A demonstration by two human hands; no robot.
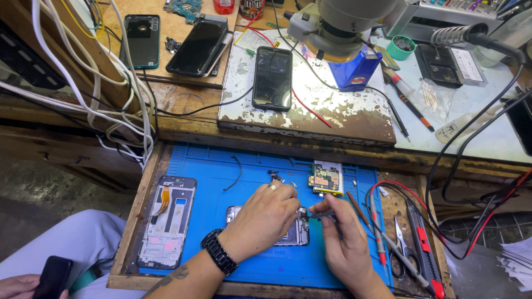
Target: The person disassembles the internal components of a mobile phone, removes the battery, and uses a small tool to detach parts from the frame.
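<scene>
An opened phone body (296,235) lies on a blue work mat (221,171) in a wooden drawer tray. My left hand (266,216), wearing a ring and a black wristwatch, rests on top of it and hides most of it. Just to the right, my right hand (343,243) pinches a thin dark tool (324,214) whose tip points at the phone's right edge. A small circuit board (327,178) sits on the mat just beyond the hands. A bare phone frame (166,221) with an orange flex cable lies at the mat's left end.
Scissors (402,254), a red-handled cutter (424,243) and red and black leads lie right of the mat. A black phone (272,77) rests on a worn white plate under a microscope (338,22). White cables (111,83) hang left. Another person's hand holds a dark phone (52,276).
</scene>
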